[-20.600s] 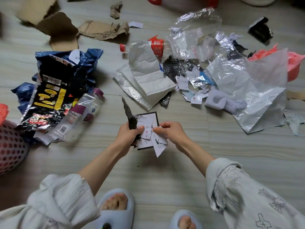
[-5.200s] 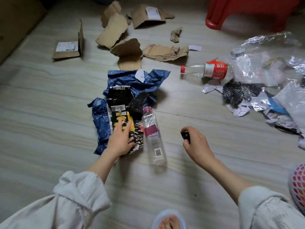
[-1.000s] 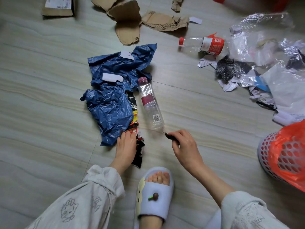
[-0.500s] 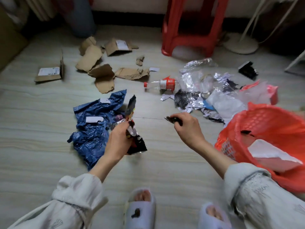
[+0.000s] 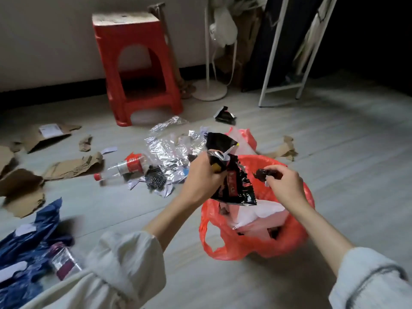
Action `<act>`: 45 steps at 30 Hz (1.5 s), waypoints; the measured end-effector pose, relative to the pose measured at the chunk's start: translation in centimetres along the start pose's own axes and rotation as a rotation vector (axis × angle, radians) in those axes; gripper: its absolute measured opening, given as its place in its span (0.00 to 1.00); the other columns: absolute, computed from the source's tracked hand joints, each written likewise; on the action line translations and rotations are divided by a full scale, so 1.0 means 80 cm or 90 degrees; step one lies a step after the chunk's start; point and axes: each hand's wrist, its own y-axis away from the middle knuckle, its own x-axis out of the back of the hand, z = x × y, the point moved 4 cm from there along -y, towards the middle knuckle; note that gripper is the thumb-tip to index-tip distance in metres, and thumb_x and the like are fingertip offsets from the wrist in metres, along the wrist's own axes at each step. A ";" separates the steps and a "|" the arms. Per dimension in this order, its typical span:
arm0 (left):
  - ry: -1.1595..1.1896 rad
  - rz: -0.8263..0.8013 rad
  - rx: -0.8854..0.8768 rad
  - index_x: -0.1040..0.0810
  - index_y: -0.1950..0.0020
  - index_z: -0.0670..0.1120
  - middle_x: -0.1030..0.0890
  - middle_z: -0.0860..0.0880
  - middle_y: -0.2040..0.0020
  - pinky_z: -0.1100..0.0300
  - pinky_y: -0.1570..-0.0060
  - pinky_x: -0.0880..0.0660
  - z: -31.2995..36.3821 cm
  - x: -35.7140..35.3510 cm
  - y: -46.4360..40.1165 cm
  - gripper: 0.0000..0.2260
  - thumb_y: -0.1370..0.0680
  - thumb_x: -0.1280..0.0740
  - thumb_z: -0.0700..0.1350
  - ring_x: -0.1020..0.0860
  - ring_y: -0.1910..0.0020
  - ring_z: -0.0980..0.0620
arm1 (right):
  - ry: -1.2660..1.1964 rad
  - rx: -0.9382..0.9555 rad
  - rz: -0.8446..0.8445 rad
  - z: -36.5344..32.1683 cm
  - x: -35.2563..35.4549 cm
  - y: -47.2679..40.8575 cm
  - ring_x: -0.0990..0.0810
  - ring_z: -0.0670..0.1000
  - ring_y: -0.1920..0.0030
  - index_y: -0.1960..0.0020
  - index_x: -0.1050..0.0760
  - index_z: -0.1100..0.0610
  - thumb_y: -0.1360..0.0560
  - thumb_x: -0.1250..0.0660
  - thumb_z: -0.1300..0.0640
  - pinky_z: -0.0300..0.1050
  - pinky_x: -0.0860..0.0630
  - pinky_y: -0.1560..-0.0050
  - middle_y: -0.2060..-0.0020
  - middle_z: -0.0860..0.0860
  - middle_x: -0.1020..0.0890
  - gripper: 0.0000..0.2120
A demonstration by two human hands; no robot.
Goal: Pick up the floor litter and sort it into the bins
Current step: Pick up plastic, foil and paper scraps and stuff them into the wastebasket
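Note:
My left hand point(image 5: 201, 175) grips a black snack wrapper point(image 5: 231, 181) with red print and a silver inside, held above the bin point(image 5: 296, 233) lined with an orange-red plastic bag. My right hand point(image 5: 283, 181) pinches a small dark scrap point(image 5: 260, 173) over the same bin. White paper and dark bits lie inside it. On the floor to the left lie a clear bottle with a red label point(image 5: 124, 169), a blue plastic bag point(image 5: 26, 248) and a second bottle with a purple label point(image 5: 63, 263).
Torn cardboard pieces point(image 5: 71, 167) are scattered at the left. Crumpled clear and silver film point(image 5: 169, 150) lies beyond the bin. A red plastic stool point(image 5: 136, 65) stands by the wall, with a white fan stand point(image 5: 209, 90) and a white frame point(image 5: 281, 85) to its right.
Both hands have moved right, from above the floor near the blue bag to over the orange-lined bin, carrying the wrapper and the scrap. The view has lifted and turned toward the wall.

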 end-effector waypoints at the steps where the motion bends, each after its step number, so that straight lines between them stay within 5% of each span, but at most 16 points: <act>1: 0.018 -0.024 0.025 0.23 0.59 0.42 0.21 0.50 0.62 0.70 0.65 0.31 0.005 -0.024 -0.007 0.03 0.26 0.33 0.40 0.24 0.60 0.50 | -0.003 -0.031 0.025 0.014 0.012 -0.007 0.25 0.51 0.57 0.49 0.19 0.59 0.29 0.36 0.69 0.37 0.35 0.59 0.60 0.53 0.21 0.13; 4: 0.028 -0.151 0.093 0.22 0.60 0.41 0.19 0.45 0.62 0.53 0.57 0.26 -0.002 -0.100 -0.015 0.09 0.26 0.33 0.47 0.21 0.58 0.45 | 0.054 -0.124 0.003 0.057 0.039 -0.025 0.25 0.52 0.60 0.55 0.18 0.57 0.30 0.35 0.66 0.43 0.29 0.56 0.68 0.51 0.22 0.09; 7: -0.213 -0.236 0.078 0.24 0.57 0.47 0.21 0.46 0.55 0.45 0.43 0.34 -0.028 -0.155 -0.007 0.11 0.25 0.37 0.54 0.27 0.49 0.45 | 0.201 -0.153 -0.206 0.090 0.028 -0.024 0.24 0.47 0.69 0.59 0.18 0.57 0.31 0.37 0.67 0.39 0.29 0.65 0.73 0.50 0.22 0.10; 11: -0.517 -0.320 -0.032 0.30 0.40 0.45 0.30 0.45 0.40 0.43 0.37 0.44 -0.063 -0.202 0.011 0.19 0.25 0.39 0.55 0.38 0.36 0.43 | 0.280 -0.145 -0.275 0.123 -0.016 -0.015 0.19 0.57 0.48 0.48 0.18 0.56 0.28 0.38 0.67 0.42 0.25 0.53 0.50 0.57 0.17 0.15; 16: -0.611 -0.330 -0.084 0.35 0.33 0.45 0.37 0.44 0.36 0.45 0.35 0.45 -0.085 -0.220 0.009 0.33 0.28 0.41 0.67 0.42 0.34 0.42 | 0.350 -0.140 -0.311 0.154 -0.062 -0.015 0.21 0.60 0.46 0.43 0.23 0.60 0.29 0.40 0.66 0.46 0.24 0.53 0.45 0.59 0.20 0.16; 18: -0.631 -0.312 -0.071 0.36 0.32 0.44 0.37 0.44 0.38 0.48 0.36 0.43 -0.085 -0.217 0.001 0.38 0.31 0.38 0.69 0.40 0.37 0.43 | 0.381 -0.137 -0.314 0.161 -0.065 -0.020 0.23 0.59 0.41 0.40 0.25 0.58 0.27 0.38 0.64 0.47 0.26 0.46 0.42 0.58 0.22 0.16; 22: -0.551 -0.291 -0.041 0.46 0.28 0.42 0.36 0.44 0.40 0.54 0.53 0.32 -0.082 -0.213 0.003 0.42 0.31 0.30 0.60 0.31 0.45 0.44 | 0.511 -0.072 -0.302 0.159 -0.059 -0.017 0.33 0.57 0.34 0.33 0.33 0.52 0.25 0.36 0.58 0.53 0.33 0.38 0.36 0.55 0.31 0.21; 26: -0.431 -0.317 -0.058 0.46 0.30 0.44 0.30 0.43 0.44 0.54 0.70 0.32 -0.086 -0.212 0.006 0.32 0.27 0.31 0.42 0.25 0.58 0.44 | 0.504 -0.034 -0.252 0.141 -0.045 -0.014 0.32 0.58 0.38 0.35 0.34 0.54 0.25 0.36 0.58 0.51 0.29 0.45 0.39 0.55 0.34 0.20; 30: -0.426 -0.453 -0.085 0.46 0.29 0.43 0.25 0.42 0.43 0.51 0.57 0.29 -0.090 -0.222 0.011 0.27 0.24 0.38 0.41 0.23 0.49 0.40 | 0.503 -0.079 -0.227 0.129 -0.018 -0.015 0.24 0.61 0.45 0.47 0.29 0.61 0.24 0.40 0.61 0.47 0.30 0.55 0.45 0.59 0.25 0.07; 33: -0.522 -0.471 -0.114 0.52 0.24 0.46 0.26 0.43 0.38 0.48 0.42 0.36 -0.086 -0.219 0.011 0.29 0.21 0.42 0.45 0.29 0.38 0.43 | 0.465 -0.083 -0.342 0.123 -0.018 -0.008 0.21 0.60 0.54 0.61 0.27 0.63 0.26 0.39 0.59 0.45 0.29 0.65 0.60 0.58 0.20 0.09; 38: -0.562 -0.335 -0.174 0.40 0.27 0.48 0.31 0.45 0.39 0.48 0.44 0.39 -0.073 -0.196 -0.002 0.23 0.23 0.43 0.43 0.35 0.39 0.43 | 0.282 -0.076 -0.332 0.115 -0.018 -0.008 0.21 0.54 0.47 0.49 0.21 0.61 0.24 0.40 0.58 0.44 0.27 0.50 0.51 0.54 0.17 0.10; 42: -0.428 -0.327 -0.099 0.45 0.25 0.50 0.30 0.48 0.37 0.49 0.39 0.41 -0.071 -0.177 -0.008 0.23 0.21 0.47 0.44 0.35 0.37 0.45 | 0.144 -0.120 -0.358 0.122 -0.034 0.001 0.28 0.51 0.35 0.34 0.33 0.54 0.24 0.38 0.45 0.43 0.32 0.38 0.36 0.52 0.26 0.22; 45: -0.284 -0.308 -0.029 0.38 0.28 0.52 0.25 0.50 0.37 0.52 0.37 0.45 -0.074 -0.165 -0.008 0.19 0.19 0.50 0.47 0.32 0.35 0.49 | 0.120 -0.070 -0.408 0.116 -0.064 0.003 0.26 0.51 0.39 0.34 0.34 0.46 0.25 0.40 0.40 0.51 0.30 0.35 0.39 0.49 0.25 0.21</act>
